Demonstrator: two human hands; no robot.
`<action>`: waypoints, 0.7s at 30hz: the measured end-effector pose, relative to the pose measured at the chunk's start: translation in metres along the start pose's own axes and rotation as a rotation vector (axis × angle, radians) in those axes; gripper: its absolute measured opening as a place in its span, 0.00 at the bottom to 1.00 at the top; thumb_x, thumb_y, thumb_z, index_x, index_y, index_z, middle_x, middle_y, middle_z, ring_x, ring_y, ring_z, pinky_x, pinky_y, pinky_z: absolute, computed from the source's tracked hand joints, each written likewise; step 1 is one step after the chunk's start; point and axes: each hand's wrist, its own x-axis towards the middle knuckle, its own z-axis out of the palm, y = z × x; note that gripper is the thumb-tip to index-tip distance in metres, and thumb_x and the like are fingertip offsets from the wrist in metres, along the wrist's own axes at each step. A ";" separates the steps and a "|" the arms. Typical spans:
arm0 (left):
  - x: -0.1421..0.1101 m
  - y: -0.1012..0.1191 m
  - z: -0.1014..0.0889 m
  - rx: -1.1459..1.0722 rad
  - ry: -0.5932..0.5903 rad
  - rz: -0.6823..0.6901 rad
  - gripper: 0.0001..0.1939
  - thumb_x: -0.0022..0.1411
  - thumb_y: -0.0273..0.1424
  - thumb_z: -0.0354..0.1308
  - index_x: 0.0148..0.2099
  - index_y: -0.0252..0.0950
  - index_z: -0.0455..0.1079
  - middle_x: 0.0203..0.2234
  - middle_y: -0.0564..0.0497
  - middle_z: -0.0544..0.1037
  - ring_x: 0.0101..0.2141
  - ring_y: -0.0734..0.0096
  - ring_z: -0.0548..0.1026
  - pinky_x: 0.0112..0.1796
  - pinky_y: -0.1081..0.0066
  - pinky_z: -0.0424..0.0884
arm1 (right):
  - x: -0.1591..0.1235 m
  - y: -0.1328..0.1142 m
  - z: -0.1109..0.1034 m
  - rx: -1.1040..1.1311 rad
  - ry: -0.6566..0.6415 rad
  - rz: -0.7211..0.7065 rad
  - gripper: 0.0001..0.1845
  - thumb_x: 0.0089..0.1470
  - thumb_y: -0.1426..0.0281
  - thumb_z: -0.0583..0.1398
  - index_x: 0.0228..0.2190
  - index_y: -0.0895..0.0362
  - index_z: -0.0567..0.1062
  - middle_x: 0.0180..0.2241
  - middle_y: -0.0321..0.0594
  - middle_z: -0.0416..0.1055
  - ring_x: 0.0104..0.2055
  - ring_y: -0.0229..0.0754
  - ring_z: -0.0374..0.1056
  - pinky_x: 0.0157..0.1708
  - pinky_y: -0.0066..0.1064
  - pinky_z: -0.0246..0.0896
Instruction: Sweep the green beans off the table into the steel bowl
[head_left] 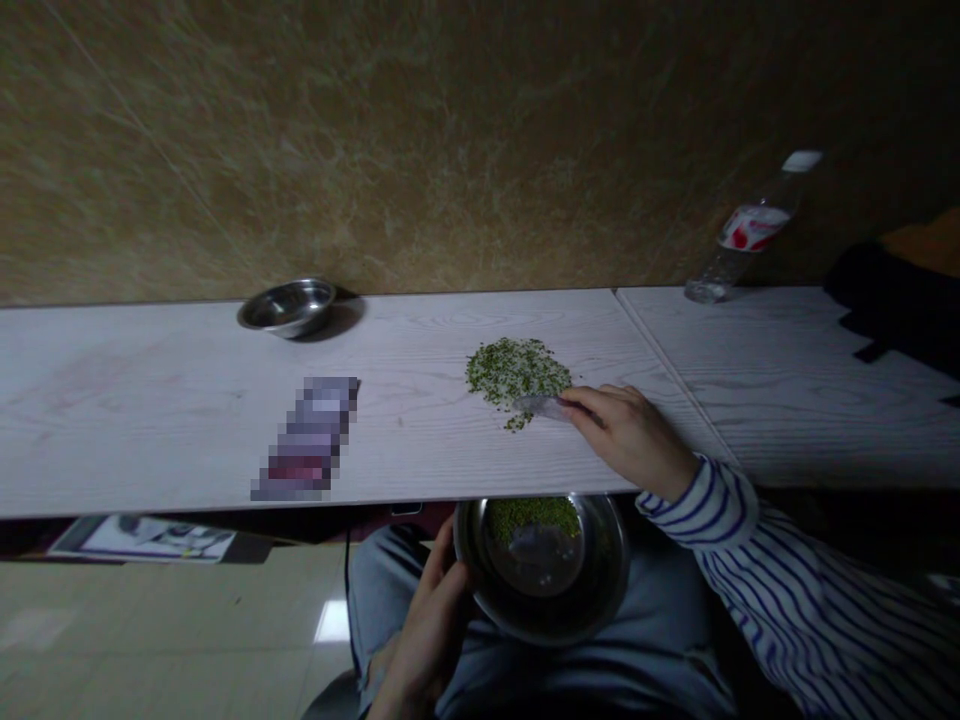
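My left hand (pixel 439 615) grips the left rim of a steel bowl (pixel 615 590) on my lap, just under the table's front edge. Inside that bowl lie many small green grains (pixel 534 515), gathered at its far side. On the table, a loose patch of green grains (pixel 517 368) is spread thinly. My right hand (pixel 626 430) pinches a thin, flat greyish piece (pixel 541 406), its tip at the near edge of the patch. Its exact kind is unclear.
A smaller steel bowl (pixel 289 310) stands at the back left, by the wall. In front of it lies a blurred-out rectangular object (pixel 311 438). A clear bottle (pixel 754 232) with a white cap stands back right, near a dark cloth item (pixel 900 300). A seam crosses the tabletop (pixel 405 450).
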 end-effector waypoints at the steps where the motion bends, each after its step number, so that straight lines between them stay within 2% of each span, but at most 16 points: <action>1: 0.000 0.000 -0.001 -0.009 -0.005 0.004 0.34 0.46 0.27 0.63 0.59 0.40 0.70 0.47 0.44 0.81 0.52 0.51 0.74 0.54 0.57 0.65 | 0.003 0.001 0.002 -0.011 -0.001 -0.001 0.11 0.62 0.71 0.56 0.43 0.56 0.77 0.36 0.44 0.80 0.38 0.46 0.74 0.40 0.37 0.62; 7: 0.003 0.000 -0.006 -0.005 0.020 0.008 0.32 0.48 0.28 0.64 0.58 0.39 0.70 0.47 0.45 0.81 0.53 0.53 0.73 0.57 0.58 0.61 | 0.009 -0.001 0.006 -0.048 -0.026 0.009 0.11 0.62 0.72 0.56 0.43 0.57 0.77 0.36 0.44 0.80 0.38 0.47 0.74 0.38 0.37 0.60; 14: 0.005 0.001 -0.004 -0.027 -0.024 0.008 0.33 0.47 0.27 0.64 0.59 0.40 0.70 0.49 0.44 0.80 0.54 0.52 0.73 0.57 0.56 0.62 | -0.004 0.000 0.001 0.028 -0.027 -0.083 0.10 0.62 0.72 0.57 0.43 0.56 0.77 0.40 0.42 0.80 0.40 0.45 0.74 0.40 0.36 0.60; 21: 0.001 0.001 0.000 -0.041 -0.019 0.025 0.30 0.47 0.26 0.63 0.55 0.39 0.73 0.48 0.45 0.81 0.54 0.51 0.72 0.58 0.56 0.61 | -0.004 0.006 0.002 -0.031 0.002 -0.035 0.11 0.62 0.72 0.57 0.42 0.56 0.78 0.37 0.44 0.80 0.38 0.47 0.74 0.39 0.37 0.60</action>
